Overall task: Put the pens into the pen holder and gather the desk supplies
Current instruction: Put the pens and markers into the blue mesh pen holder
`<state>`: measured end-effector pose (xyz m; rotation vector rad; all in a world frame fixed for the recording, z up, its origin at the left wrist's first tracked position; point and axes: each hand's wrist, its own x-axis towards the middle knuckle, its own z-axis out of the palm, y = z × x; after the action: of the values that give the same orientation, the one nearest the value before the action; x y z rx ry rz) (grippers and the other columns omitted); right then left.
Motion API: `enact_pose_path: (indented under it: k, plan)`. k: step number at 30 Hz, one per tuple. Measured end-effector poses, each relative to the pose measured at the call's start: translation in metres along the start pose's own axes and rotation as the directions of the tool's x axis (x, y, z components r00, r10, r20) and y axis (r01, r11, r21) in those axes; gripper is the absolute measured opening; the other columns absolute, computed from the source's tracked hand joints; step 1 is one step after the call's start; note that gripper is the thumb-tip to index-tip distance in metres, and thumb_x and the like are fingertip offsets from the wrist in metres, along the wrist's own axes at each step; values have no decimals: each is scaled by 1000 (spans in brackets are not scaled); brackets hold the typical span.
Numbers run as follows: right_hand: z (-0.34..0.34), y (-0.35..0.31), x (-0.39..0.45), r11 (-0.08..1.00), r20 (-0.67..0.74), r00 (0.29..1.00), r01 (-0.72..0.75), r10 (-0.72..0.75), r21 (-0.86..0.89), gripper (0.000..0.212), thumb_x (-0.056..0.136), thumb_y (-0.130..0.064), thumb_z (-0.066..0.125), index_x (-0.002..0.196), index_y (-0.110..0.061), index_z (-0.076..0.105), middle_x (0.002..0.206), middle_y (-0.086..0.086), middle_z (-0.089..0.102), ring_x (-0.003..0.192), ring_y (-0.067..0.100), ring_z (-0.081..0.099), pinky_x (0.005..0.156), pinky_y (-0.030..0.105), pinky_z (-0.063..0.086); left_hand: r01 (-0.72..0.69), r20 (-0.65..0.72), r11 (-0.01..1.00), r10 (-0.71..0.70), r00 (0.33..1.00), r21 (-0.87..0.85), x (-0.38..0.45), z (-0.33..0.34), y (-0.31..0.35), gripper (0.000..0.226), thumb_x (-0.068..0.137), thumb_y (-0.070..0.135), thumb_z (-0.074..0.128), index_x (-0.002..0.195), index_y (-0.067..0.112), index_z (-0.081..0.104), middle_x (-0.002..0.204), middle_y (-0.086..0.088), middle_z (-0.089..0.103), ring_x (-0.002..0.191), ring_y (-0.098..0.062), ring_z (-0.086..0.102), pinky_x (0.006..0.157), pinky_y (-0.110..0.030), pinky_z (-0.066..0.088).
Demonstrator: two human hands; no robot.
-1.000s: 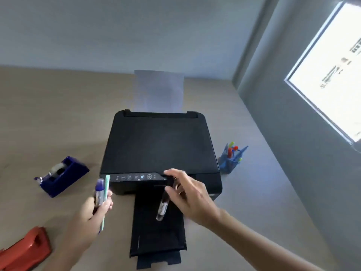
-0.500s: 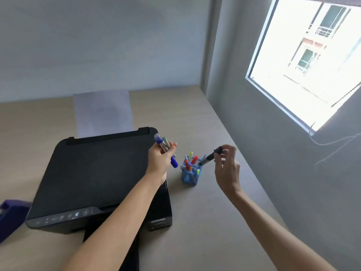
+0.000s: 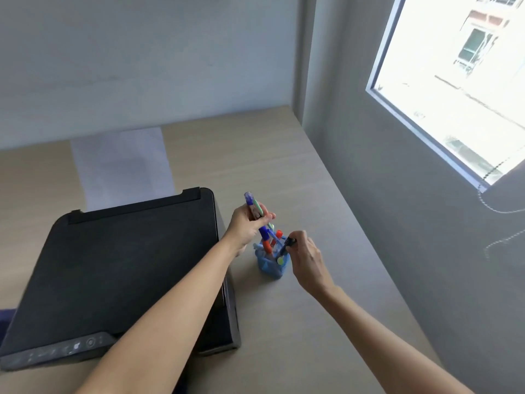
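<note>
My right grip (image 3: 305, 253) pinches a slim black pen (image 3: 286, 246) into the blue mesh pen holder (image 3: 270, 267) just below; my left grip (image 3: 246, 226) clasps two smooth pens (image 3: 254, 207).

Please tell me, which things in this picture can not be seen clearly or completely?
- Head view: pen holder inside, hidden by its pens and both hands.
- Black pen: lower end hidden in the holder, top by right hand.
- Pens in left hand: middles covered by fingers; count unclear.
- Printer: front covered by left arm, buttons too small.
- Blue object: cut by left edge.
</note>
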<state>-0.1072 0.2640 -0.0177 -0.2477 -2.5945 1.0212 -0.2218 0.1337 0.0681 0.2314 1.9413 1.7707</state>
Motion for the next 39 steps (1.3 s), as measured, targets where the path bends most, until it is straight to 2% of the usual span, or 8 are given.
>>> enact_pose_path:
  k: [6, 10, 16, 20, 24, 27, 33, 39]
  plan:
    - [3, 4, -6, 998, 40, 998, -53, 51, 29, 23, 89, -4, 50, 99, -21, 39, 87, 1, 58, 74, 15, 44, 64, 26, 37, 51, 231, 986, -88, 969, 161, -5, 6, -13, 25, 86, -6, 65, 74, 16, 61, 90, -11, 71, 93, -25, 68, 93, -38, 54]
    - [3, 0, -9, 999, 16, 1000, -26, 25, 25, 17, 90, -5, 52, 99, -19, 46, 93, 5, 62, 79, 19, 51, 67, 28, 41, -7, 128, 962, -29, 991, 272, -9, 14, -23, 18, 82, -3, 70, 77, 12, 62, 108, -20, 71, 103, -29, 68, 93, -47, 56]
    - [4, -5, -13, 986, -55, 990, -122, 129, 115, 16, 95, -12, 48, 108, -20, 49, 109, 1, 53, 87, 17, 60, 73, 28, 46, -49, -127, 921, 105, 986, 386, -7, 21, -22, 17, 85, 28, 71, 88, 11, 70, 106, -9, 71, 93, -20, 67, 85, -30, 52]
    - [9, -10, -14, 948, -7, 966, -254, 260, 194, 25, 97, -16, 41, 120, -24, 42, 117, -1, 45, 97, 15, 58, 79, 28, 47, -38, 2, 850, 43, 999, 526, -4, 28, -30, 17, 96, 26, 55, 90, 12, 62, 114, -13, 66, 99, -25, 62, 95, -36, 51]
    - [13, -15, -15, 858, 37, 904, -417, 427, 299, 37, 98, -18, 40, 134, -19, 33, 132, 10, 53, 116, 24, 54, 91, 30, 43, 136, -31, 771, -150, 988, 623, 3, 41, -35, 49, 99, 40, 35, 145, 22, 33, 151, -12, 33, 136, -32, 37, 116, -46, 28]
    - [12, -17, -14, 804, 157, 868, -496, 472, 328, 37, 98, -18, 39, 136, -21, 38, 122, 15, 62, 109, 33, 61, 90, 48, 54, 350, -99, 772, -354, 930, 530, 3, 38, -45, 58, 101, 39, 27, 153, 24, 9, 157, -17, 23, 143, -34, 26, 119, -45, 23]
    - [6, -19, 14, 806, 263, 840, -535, 475, 252, 45, 96, -10, 34, 136, -24, 46, 124, 15, 62, 111, 33, 58, 96, 49, 50, 558, -32, 826, -561, 827, -83, 5, 25, -43, 53, 100, 48, 30, 140, 13, 35, 140, -14, 51, 124, -35, 53, 104, -53, 40]
    - [12, -31, 61, 823, 321, 830, -531, 456, 201, 49, 90, -3, 31, 131, -20, 53, 113, 15, 66, 103, 33, 59, 87, 40, 54, 494, -148, 824, -545, 825, -278, 33, 6, -33, 54, 100, 45, 24, 74, 8, 52, 79, -11, 63, 76, -27, 62, 85, -37, 47]
